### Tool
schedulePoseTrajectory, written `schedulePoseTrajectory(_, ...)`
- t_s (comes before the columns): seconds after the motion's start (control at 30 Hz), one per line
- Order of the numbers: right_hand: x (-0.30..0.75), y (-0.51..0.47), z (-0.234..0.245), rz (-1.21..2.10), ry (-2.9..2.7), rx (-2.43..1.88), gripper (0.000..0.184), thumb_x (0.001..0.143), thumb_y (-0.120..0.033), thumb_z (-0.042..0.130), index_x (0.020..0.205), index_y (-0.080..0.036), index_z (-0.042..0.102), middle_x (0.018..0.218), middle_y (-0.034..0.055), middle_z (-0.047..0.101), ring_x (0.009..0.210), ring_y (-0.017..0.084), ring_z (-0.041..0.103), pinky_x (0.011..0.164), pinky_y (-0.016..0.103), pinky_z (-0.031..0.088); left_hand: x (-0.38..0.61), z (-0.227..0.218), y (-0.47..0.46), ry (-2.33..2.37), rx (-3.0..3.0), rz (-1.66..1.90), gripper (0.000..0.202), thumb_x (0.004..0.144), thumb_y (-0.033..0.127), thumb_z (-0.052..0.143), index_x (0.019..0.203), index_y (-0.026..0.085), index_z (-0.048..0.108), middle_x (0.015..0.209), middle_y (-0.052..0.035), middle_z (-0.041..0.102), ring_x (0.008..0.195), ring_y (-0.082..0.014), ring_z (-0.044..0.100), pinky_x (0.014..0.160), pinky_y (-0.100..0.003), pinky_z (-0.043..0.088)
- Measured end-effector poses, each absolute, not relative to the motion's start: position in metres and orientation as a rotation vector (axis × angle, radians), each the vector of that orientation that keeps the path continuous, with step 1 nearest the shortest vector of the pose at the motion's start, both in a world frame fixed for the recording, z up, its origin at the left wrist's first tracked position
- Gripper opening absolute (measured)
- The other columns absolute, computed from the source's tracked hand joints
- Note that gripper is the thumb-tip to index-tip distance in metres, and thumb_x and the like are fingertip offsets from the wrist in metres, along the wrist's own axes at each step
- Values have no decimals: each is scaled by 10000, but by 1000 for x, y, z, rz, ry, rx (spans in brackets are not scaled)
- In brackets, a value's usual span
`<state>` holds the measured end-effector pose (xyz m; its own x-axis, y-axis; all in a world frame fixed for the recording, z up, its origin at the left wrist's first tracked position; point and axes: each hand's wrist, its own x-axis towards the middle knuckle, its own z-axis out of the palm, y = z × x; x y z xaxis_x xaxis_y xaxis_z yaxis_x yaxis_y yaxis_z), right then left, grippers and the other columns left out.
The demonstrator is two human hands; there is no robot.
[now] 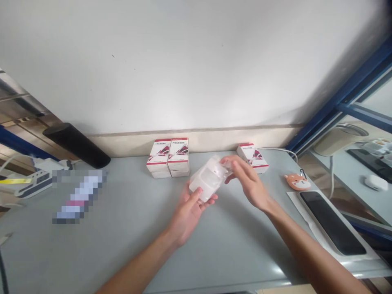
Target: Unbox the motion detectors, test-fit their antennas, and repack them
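A white motion detector (209,178) in a clear plastic bag is held above the middle of the table. My left hand (192,206) grips its lower end, thumb on the front and fingers underneath. Up at the bag's top right, my right hand (246,175) pinches the loose plastic (227,165). Behind my left hand stand several white and red printed boxes (168,157) in a stacked group. Past my right hand, a single box (252,157) of the same print lies near the wall.
On the grey table (128,241) a black cylinder (78,145) and a power strip (35,181) lie at left, near a blurred-out item (79,198). At right are a fox-faced case (297,181) and a dark-screened device (332,222) on white paper. A blue frame (346,85) rises beyond.
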<state>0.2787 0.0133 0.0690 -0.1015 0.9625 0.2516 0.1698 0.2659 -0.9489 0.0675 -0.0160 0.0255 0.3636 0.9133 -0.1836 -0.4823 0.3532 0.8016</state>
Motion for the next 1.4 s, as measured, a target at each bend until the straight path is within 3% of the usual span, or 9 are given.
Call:
schedulePoseTrajectory(0.3, 281, 19, 137, 318, -1641, -1155, 161, 994, -406, 685, 949, -260, 738, 879, 3, 745, 732, 155, 677, 689, 296, 566, 58, 38, -16, 543, 541, 912, 467, 1007, 525, 522, 1372, 237, 566, 1412, -143, 648, 1027, -309, 759, 901, -468, 565)
schedulePoseTrajectory(0.5, 295, 85, 89, 322, -1228, -1274, 333, 1041, -522, 526, 1214, -246, 599, 1039, 52, 726, 778, 171, 697, 620, 296, 546, 54, 28, -15, 555, 502, 900, 530, 909, 344, 664, 1415, 300, 513, 1324, -91, 692, 1050, -311, 763, 934, -451, 541)
schedulePoseTrajectory(0.6, 293, 108, 44, 459, -1370, -1537, 434, 981, -577, 584, 1163, -192, 664, 1001, 118, 732, 874, 261, 713, 777, 429, 587, 53, 29, -15, 509, 507, 882, 594, 864, 283, 681, 1437, 269, 525, 1327, -108, 698, 1087, -335, 753, 936, -444, 526)
schedulePoseTrajectory(0.7, 288, 104, 23, 411, -1408, -1604, 531, 961, -588, 599, 1283, -172, 669, 1253, 214, 665, 1210, 380, 625, 1022, 600, 494, 54, 34, -14, 485, 490, 875, 515, 918, 329, 640, 1412, 204, 561, 1352, -161, 692, 977, -317, 758, 859, -420, 517)
schedulePoseTrajectory(0.8, 288, 79, 29, 278, -1451, -1604, 561, 1015, -567, 506, 1452, -224, 585, 1463, 205, 539, 1434, 389, 437, 1149, 614, 378, 57, 41, -14, 480, 383, 878, 450, 1007, 419, 537, 1365, 152, 597, 1339, -200, 692, 889, -301, 740, 820, -411, 496)
schedulePoseTrajectory(0.87, 287, 60, 41, 242, -1530, -1553, 511, 1044, -579, 451, 1381, -249, 647, 1389, 168, 596, 1349, 351, 515, 1127, 539, 417, 60, 43, -14, 471, 324, 872, 426, 1032, 395, 491, 1344, 133, 617, 1342, -208, 689, 893, -301, 729, 840, -418, 487)
schedulePoseTrajectory(0.97, 282, 35, 52, 699, -1608, -1467, 531, 1062, -634, 386, 1166, -262, 750, 1036, 86, 708, 956, 255, 658, 900, 407, 523, 64, 42, -16, 478, 304, 856, 421, 1033, 323, 466, 1356, 103, 620, 1286, -226, 715, 929, -307, 722, 894, -433, 476)
schedulePoseTrajectory(1.13, 265, 16, 46, 1462, -1421, -1344, 629, 1016, -730, 411, 1105, -234, 787, 631, 0, 553, 648, 190, 550, 641, 328, 455, 67, 39, -21, 563, 404, 816, 467, 1021, 309, 430, 1350, 41, 625, 1205, -251, 744, 914, -313, 714, 889, -443, 481)
schedulePoseTrajectory(1.4, 263, 10, 45, 1307, -1394, -1326, 523, 980, -690, 552, 922, -234, 801, 585, -31, 385, 576, 145, 354, 555, 299, 291, 66, 42, -23, 604, 486, 835, 507, 995, 286, 394, 1460, 123, 513, 1095, -203, 772, 807, -273, 697, 786, -399, 486)
